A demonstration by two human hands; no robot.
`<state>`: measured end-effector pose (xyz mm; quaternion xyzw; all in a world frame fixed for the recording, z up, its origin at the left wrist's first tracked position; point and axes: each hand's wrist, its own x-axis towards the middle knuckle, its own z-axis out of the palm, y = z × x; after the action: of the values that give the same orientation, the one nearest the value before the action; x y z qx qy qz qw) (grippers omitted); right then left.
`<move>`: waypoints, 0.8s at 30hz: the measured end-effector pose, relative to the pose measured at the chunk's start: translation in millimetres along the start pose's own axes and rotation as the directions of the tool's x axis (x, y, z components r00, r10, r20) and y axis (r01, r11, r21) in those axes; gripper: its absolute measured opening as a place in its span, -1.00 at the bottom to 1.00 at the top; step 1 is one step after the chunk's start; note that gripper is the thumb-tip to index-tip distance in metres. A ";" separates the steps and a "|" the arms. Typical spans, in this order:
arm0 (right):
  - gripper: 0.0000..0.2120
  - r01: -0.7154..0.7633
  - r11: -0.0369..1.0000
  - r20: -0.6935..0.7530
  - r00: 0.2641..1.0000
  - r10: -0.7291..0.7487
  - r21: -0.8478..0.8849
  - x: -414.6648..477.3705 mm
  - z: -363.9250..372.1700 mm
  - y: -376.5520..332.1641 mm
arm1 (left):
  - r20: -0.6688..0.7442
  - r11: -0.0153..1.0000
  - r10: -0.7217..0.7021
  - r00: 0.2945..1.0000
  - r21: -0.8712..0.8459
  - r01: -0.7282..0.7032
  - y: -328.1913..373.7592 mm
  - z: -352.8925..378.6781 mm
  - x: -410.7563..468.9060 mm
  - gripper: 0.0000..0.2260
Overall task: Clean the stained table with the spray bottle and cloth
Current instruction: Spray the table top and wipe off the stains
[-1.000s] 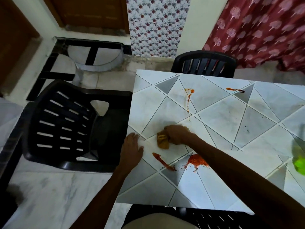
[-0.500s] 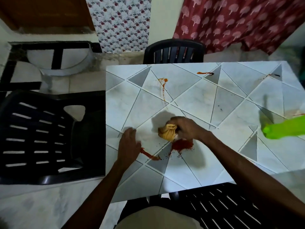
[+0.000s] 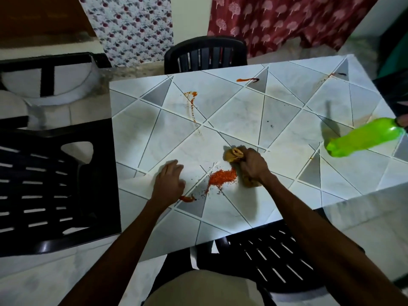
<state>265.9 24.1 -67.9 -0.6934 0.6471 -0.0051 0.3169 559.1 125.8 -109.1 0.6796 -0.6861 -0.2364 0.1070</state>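
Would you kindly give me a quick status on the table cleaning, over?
Right hand grips brown cloth beside red powder spill. Left hand rests on table. Green bottle off right, nothing blocking.

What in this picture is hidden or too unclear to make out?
Head view only:
- The bottle: top blurred and cut off by the right edge.
- The cloth: mostly covered by the right hand gripping it.
- The red smear: its left end lies under the left hand.
- The far-corner stain: too small to identify.
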 end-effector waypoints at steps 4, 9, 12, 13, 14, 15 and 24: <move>-0.48 0.042 0.998 0.018 0.999 -0.043 0.037 -9.7 16.8 -22.0 | 0.033 0.999 -0.034 0.999 0.005 0.033 2.3 -4.9 -2.2 -0.54; -0.47 0.235 0.971 0.110 0.965 -0.237 0.038 -31.5 50.0 -55.9 | 0.050 0.999 -0.041 0.998 0.026 0.040 2.6 -9.7 -5.3 -0.56; -0.49 0.377 0.926 0.174 0.912 -0.372 0.004 -41.3 70.2 -72.1 | 0.036 0.998 -0.047 0.998 0.033 0.046 2.1 -10.0 -9.9 -0.58; -0.48 0.399 0.917 0.193 0.901 -0.389 -0.015 -45.6 74.8 -76.7 | 0.032 0.998 -0.047 0.998 0.033 0.046 0.8 -9.6 -12.9 -0.59; -0.48 0.418 0.908 0.206 0.891 -0.404 -0.029 -49.0 78.5 -80.1 | 0.028 0.998 -0.048 0.998 0.034 0.047 -0.6 -9.5 -15.4 -0.59; -0.47 0.439 0.897 0.221 0.880 -0.420 -0.046 -52.0 81.3 -81.7 | 0.025 0.998 -0.051 0.998 0.032 0.050 -2.6 -9.1 -17.4 -0.60; -0.48 0.583 0.802 0.295 0.795 -0.530 -0.130 -73.4 97.1 -69.7 | -0.053 0.993 -0.118 0.992 0.022 0.120 -7.4 -4.0 -43.8 -0.59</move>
<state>356.8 129.5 -84.9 -0.8786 0.3658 0.0562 0.3018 569.9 168.4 -101.6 0.7265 -0.6444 -0.2159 0.1017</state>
